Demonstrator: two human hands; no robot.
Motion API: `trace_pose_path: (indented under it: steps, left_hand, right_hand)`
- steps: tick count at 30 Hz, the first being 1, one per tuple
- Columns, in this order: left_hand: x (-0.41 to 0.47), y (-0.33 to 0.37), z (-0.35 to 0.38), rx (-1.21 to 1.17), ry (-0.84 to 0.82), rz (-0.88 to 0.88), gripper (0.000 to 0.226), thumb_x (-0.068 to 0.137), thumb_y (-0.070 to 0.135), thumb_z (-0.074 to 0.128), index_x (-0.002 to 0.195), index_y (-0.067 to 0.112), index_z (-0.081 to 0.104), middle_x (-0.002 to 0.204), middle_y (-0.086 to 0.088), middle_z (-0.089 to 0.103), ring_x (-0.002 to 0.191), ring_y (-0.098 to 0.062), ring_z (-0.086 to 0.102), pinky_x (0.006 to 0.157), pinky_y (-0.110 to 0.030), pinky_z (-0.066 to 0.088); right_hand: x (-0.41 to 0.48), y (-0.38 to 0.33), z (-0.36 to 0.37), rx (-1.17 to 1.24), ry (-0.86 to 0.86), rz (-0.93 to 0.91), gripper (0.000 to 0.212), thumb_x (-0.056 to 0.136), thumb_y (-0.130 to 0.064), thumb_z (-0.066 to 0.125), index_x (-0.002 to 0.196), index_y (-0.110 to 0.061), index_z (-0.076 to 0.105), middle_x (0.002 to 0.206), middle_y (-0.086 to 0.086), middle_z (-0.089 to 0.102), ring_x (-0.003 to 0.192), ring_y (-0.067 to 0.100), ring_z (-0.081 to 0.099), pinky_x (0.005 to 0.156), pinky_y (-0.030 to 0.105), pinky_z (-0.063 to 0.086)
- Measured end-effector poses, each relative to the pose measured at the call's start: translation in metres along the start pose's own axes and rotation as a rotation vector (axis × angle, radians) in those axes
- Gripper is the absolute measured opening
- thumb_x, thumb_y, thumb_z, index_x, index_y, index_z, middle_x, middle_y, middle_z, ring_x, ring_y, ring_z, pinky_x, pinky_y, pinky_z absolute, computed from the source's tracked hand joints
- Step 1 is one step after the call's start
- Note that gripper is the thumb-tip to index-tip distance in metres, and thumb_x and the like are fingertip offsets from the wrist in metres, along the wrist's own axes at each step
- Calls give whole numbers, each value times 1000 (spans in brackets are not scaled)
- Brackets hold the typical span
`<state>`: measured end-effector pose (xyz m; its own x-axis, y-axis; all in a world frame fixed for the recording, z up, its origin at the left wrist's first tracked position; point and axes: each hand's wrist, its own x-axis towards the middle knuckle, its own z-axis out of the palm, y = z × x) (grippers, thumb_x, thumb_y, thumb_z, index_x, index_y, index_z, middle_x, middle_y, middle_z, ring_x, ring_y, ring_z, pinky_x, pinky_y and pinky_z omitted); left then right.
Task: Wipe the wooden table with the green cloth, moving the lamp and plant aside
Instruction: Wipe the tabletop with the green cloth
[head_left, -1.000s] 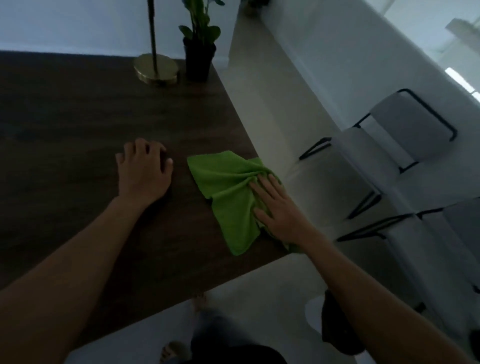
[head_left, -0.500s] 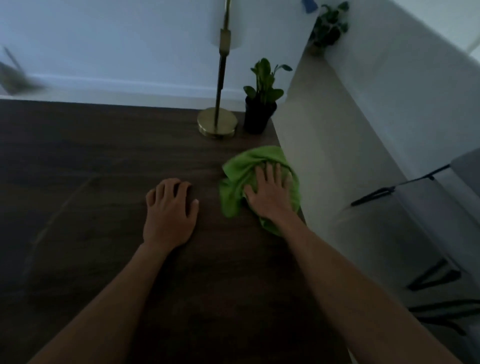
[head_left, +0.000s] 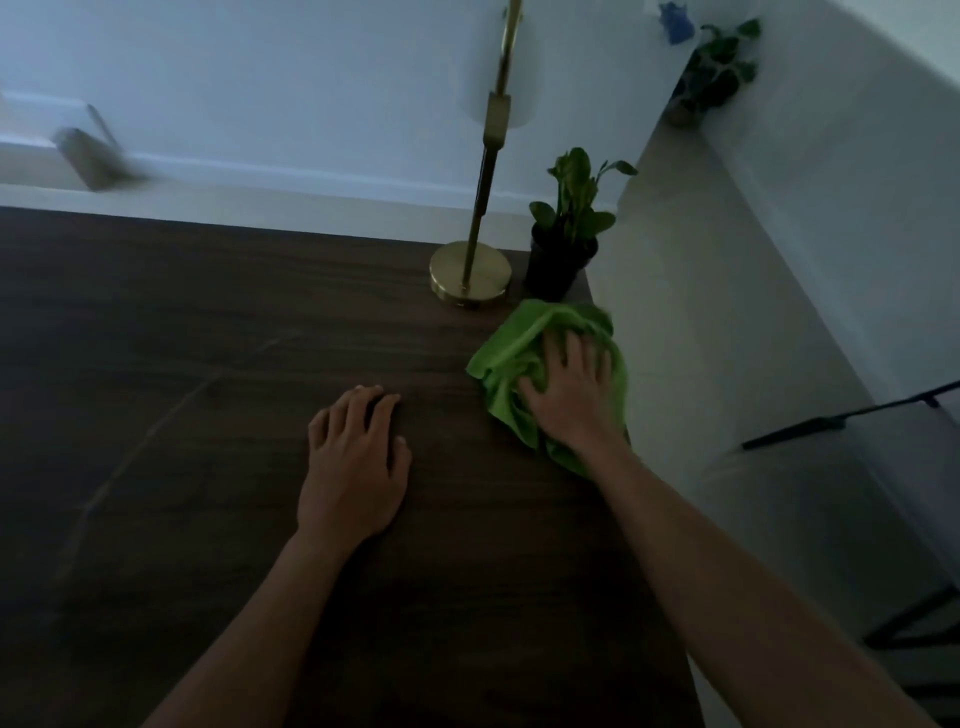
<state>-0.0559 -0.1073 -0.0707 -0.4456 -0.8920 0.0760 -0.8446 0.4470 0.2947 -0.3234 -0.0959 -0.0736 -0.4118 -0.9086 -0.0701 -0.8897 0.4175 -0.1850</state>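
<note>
A dark wooden table (head_left: 208, 364) fills the lower left of the head view. My right hand (head_left: 569, 397) presses flat on the bunched green cloth (head_left: 506, 345) at the table's right edge, just in front of the plant. My left hand (head_left: 356, 457) rests palm down on the bare wood, fingers apart, holding nothing. The brass lamp (head_left: 470, 275) stands on its round base at the far right corner, its stem rising out of frame. Right beside it, a small green plant in a black pot (head_left: 561, 260) sits on the corner.
A white wall and baseboard run behind the table. The pale floor (head_left: 701, 312) lies to the right, with a grey chair with black legs (head_left: 857, 493) beyond. Another potted plant (head_left: 714, 73) stands on the floor at the far right corner.
My right hand has pushed the green cloth away from me along the right edge, up to the plant pot, bunching it. My left hand has stayed flat on the wood.
</note>
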Motion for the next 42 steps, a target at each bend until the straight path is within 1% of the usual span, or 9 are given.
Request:
trace_pose_path:
  steps: [4, 7, 9, 16, 23, 29, 33, 38, 42]
  left_hand:
    - [-1, -1, 1, -20, 33, 2, 57, 89, 40, 31, 138, 14, 43, 141, -7, 44, 136, -25, 35, 110, -45, 26]
    - [-2, -1, -1, -64, 60, -5, 58, 89, 37, 31, 141, 13, 39, 140, -9, 46, 136, -25, 36, 109, -44, 26]
    - [-3, 0, -2, -75, 62, -15, 56, 91, 33, 33, 144, 14, 35, 142, -9, 45, 137, -22, 34, 111, -41, 24]
    - [-2, 0, -3, -60, 51, -15, 54, 93, 30, 35, 145, 15, 34, 145, -7, 43, 139, -21, 31, 113, -40, 21]
    - [-4, -4, -1, -73, 99, -17, 51, 95, 36, 30, 138, 13, 43, 140, -7, 47, 135, -21, 37, 110, -40, 28]
    - [-4, -1, -2, -95, 71, -49, 46, 100, 36, 35, 142, 19, 39, 147, -2, 40, 140, -17, 29, 116, -37, 22]
    - [-6, 2, -1, -138, 100, -63, 51, 99, 43, 32, 142, 17, 38, 146, -5, 41, 137, -20, 34, 113, -37, 25]
    - [-10, -3, -5, -295, 200, -116, 55, 97, 47, 30, 139, 13, 42, 144, -8, 42, 134, -22, 38, 108, -37, 29]
    - [-9, -11, -13, -386, 161, -135, 47, 100, 42, 36, 138, 16, 43, 143, -5, 41, 131, -18, 40, 105, -29, 26]
  right_hand:
    - [-26, -37, 8, -20, -7, -250, 73, 86, -65, 34, 146, -24, 31, 158, 6, 23, 146, 31, 14, 118, 56, 2]
    - [-68, -13, 4, 139, 172, -345, 43, 82, -51, 48, 106, -17, 59, 108, 5, 59, 104, 26, 53, 94, 44, 42]
    - [-59, 11, -3, 130, 247, -222, 33, 80, -46, 47, 87, -16, 57, 88, 5, 58, 87, 29, 55, 81, 37, 40]
    - [25, -18, 3, 7, 6, -101, 68, 92, -57, 30, 151, -26, 19, 161, 9, 9, 147, 33, 7, 118, 53, -1]
    - [-44, 14, -6, 147, 89, -585, 45, 77, -41, 51, 108, -11, 64, 112, 10, 61, 109, 30, 56, 97, 44, 44]
    - [25, 12, -3, 51, 50, -74, 57, 94, -46, 30, 146, -24, 32, 155, 12, 23, 143, 36, 19, 117, 53, 11]
    - [16, -59, 15, -63, -18, -203, 67, 94, -57, 24, 153, -29, 10, 162, 8, 4, 148, 34, 0, 117, 54, -7]
    - [-44, -46, 10, 111, 12, -539, 57, 84, -50, 41, 130, -19, 53, 139, 7, 48, 133, 27, 38, 112, 49, 29]
    - [-22, 2, -2, 79, 168, -246, 51, 80, -44, 37, 111, -11, 60, 115, 13, 57, 112, 36, 50, 98, 47, 39]
